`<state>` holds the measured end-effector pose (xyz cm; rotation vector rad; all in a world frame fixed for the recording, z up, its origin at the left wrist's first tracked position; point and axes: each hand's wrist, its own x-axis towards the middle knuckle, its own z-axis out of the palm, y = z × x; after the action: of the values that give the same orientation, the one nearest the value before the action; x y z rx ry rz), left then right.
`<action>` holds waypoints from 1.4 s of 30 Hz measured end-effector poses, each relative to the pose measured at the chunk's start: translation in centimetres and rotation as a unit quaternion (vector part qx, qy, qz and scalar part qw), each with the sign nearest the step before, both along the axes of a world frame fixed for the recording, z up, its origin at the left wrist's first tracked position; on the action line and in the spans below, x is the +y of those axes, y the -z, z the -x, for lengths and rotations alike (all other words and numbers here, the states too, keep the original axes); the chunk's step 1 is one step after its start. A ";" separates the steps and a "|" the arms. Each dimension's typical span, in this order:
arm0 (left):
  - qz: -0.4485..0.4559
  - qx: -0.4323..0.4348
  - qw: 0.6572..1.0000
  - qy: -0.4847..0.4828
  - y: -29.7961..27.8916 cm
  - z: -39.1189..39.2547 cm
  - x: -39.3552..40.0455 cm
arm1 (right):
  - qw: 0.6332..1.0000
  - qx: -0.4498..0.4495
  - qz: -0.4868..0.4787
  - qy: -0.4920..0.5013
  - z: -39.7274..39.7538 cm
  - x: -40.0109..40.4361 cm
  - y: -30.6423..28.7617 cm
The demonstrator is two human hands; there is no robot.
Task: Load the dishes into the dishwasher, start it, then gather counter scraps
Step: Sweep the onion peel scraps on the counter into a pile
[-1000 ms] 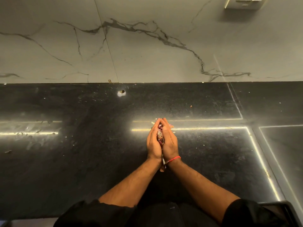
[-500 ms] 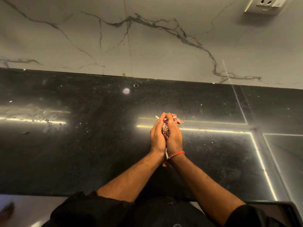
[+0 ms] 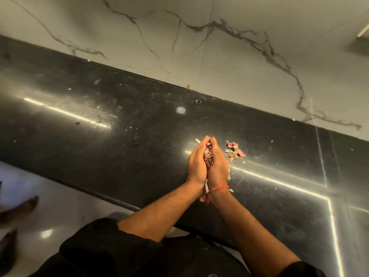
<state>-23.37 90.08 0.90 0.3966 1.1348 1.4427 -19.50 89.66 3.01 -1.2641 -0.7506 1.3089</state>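
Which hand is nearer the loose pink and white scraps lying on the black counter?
Right. The right hand sits directly beside the loose pink and white scraps, nearly touching them. The left hand is on the far side, pressed against the right.

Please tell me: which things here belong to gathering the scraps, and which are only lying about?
Belong to the job:
- left hand and right hand, cupped together
- pink and white peel scraps between them
- loose pink scraps on the black stone counter

Just there:
- small round hole
- white marble wall

Single head-worn view, tilted, facing down and forward over the near dark counter [image 3: 139, 148] toward the marble wall [image 3: 239, 62].
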 end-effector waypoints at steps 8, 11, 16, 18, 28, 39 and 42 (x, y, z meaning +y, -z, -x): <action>-0.016 0.002 0.991 -0.135 -0.9 0.2 -3.1 | 0.989 0.066 0.010 -0.132 0.0 -2.3 -0.7; 0.006 0.011 0.977 -0.213 -1.0 2.4 -5.9 | 0.976 0.096 0.039 -0.190 2.5 -4.7 -0.3; 0.011 0.001 0.945 -0.327 -1.4 7.7 -12.2 | 0.941 0.113 0.062 -0.311 8.1 -9.7 -0.6; 0.026 -0.005 0.933 -0.358 -1.3 9.7 -14.8 | 0.926 0.113 0.074 -0.352 10.2 -11.8 -0.7; 0.149 -0.034 0.855 -0.496 7.7 22.0 -26.4 | 0.863 0.044 0.220 -0.453 23.8 -22.5 8.9; 0.287 -0.152 0.778 -0.537 31.8 33.2 -30.7 | 0.825 -0.072 0.370 -0.421 36.1 -26.9 34.9; 0.325 -0.166 0.769 -0.524 39.6 35.2 -31.7 | 0.808 -0.105 0.369 -0.448 38.1 -27.4 43.5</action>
<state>-58.58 58.41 -38.70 -1.1335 1.5339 1.7728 -57.56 62.24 -40.47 -1.7701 -1.1226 2.4240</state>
